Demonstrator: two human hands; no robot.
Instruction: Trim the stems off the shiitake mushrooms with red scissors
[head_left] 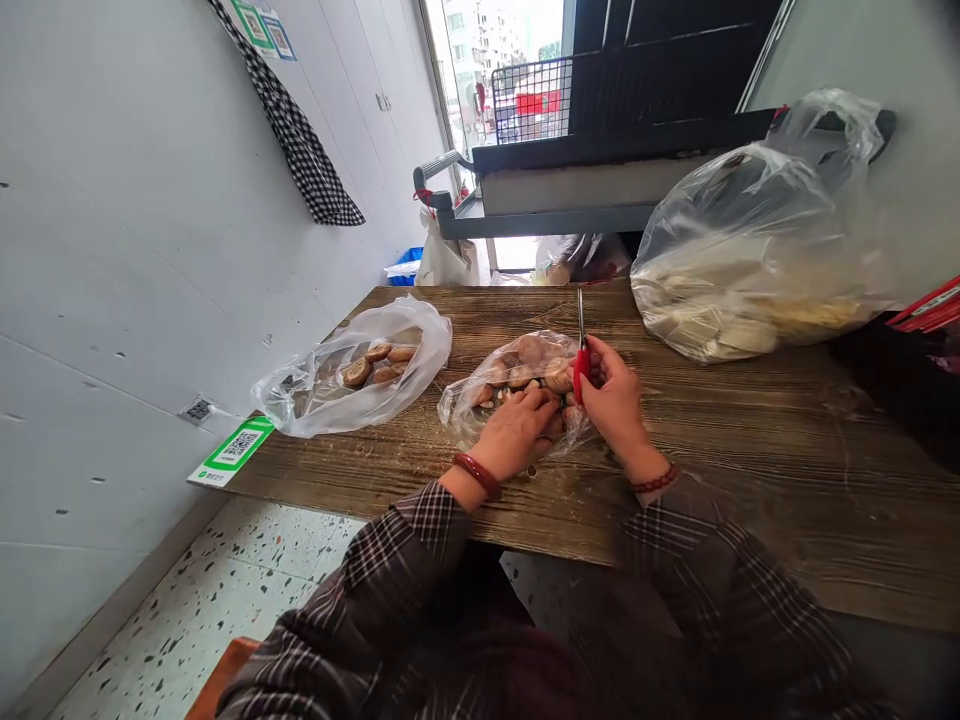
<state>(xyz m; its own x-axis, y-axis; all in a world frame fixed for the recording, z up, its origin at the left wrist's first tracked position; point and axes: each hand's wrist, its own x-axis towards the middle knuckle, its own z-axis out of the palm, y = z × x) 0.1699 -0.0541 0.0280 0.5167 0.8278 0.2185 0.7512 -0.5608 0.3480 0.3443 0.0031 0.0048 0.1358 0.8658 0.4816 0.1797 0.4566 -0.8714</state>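
Low over the wooden bench [720,430], both forearms reach forward from the near edge and converge on a clear plastic bag [454,405] of shiitake mushrooms [559,375] near the middle of the boards. The left hand [521,430] lies palm down across the near side of those mushrooms, its wrist low and its fingers bent forward among the caps; the fingertips are buried there, so I cannot tell whether its grip closes on a mushroom or merely rests. The right hand [613,395] is raised at the bag's right side, wrist tilted up, thumb and fingers wrapped around the red handles of a pair of scissors [581,368], whose metal blades point away from the body; part of the handles is hidden by the fingers, and the blades are too thin to make out in detail. A reddish bangle [478,476] circles the left wrist and a dark red beaded bracelet [658,480] the right, just beyond the plaid sleeves [405,540]. To the left, apart from the first, a whitish plastic bag [431,325] lies open around a few more mushrooms [358,373]. At the far right stands a large translucent bag [720,310], its pale contents blurred by the film; beside it, a red object [930,305] is cut off by the picture's edge.
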